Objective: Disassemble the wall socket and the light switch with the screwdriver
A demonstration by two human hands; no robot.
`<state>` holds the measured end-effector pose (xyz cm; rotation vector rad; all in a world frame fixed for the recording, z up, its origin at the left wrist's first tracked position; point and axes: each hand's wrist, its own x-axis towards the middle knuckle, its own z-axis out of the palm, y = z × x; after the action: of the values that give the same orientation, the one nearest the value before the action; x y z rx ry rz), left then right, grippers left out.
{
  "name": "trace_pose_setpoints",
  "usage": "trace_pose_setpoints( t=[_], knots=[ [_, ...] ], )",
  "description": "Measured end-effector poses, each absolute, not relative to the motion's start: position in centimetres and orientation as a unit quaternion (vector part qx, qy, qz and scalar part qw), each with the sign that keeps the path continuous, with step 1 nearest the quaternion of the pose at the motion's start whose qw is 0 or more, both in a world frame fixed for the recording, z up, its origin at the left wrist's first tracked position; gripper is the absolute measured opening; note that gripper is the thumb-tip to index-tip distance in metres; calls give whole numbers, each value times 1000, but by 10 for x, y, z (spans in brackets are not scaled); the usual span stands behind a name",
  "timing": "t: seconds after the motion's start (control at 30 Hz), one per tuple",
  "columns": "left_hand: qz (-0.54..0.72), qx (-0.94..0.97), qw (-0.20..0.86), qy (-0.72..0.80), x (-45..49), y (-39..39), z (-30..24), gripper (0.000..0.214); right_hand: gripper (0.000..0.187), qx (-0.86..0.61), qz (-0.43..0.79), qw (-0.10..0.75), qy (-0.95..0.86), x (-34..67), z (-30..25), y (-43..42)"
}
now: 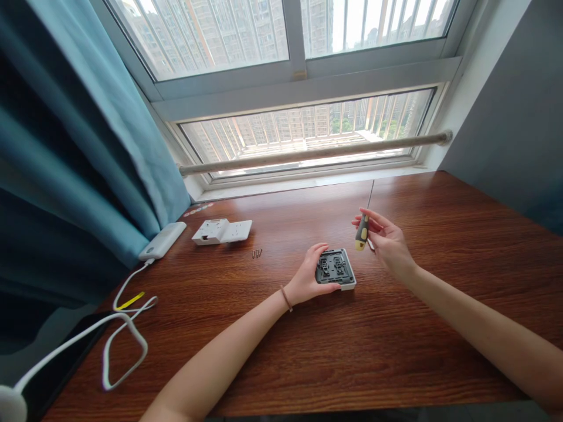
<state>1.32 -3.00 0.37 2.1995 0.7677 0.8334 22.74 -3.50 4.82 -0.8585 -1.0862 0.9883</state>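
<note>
wooden desk (281, 363) beneath a window (220, 126): a person's left hand (314, 272) grips a square panel (335, 268) resting there, while the right hand (387, 237) clasps a screwdriver (362, 232), tip angled upward; three screws (257, 254) lie left of the panel.

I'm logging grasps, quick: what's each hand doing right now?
Left hand: holding the square panel by its edges.
Right hand: holding the screwdriver.

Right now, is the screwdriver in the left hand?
No, the right hand holds the screwdriver, while the left hand grips the square device.
</note>
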Motion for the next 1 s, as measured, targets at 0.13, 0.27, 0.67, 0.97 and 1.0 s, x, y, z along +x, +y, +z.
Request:
trace_pose_setpoints(
  t=[0.13,0.27,0.67,0.97,1.0],
  knots=[
    [319,838,324,301,14,-30,2,85,40,-333,433,687,-479,228,78,-36],
    [305,842,321,308,15,-31,3,82,21,-329,435,675,-496,229,103,-39],
    [300,842,312,322,14,-33,6,81,30,-521,182,498,-669,232,66,-43],
    [287,848,307,322,14,-34,8,80,29,-520,184,488,-676,232,54,-39],
    [287,849,307,322,14,-34,7,81,29,-521,180,486,-678,232,54,-40]
  ],
)
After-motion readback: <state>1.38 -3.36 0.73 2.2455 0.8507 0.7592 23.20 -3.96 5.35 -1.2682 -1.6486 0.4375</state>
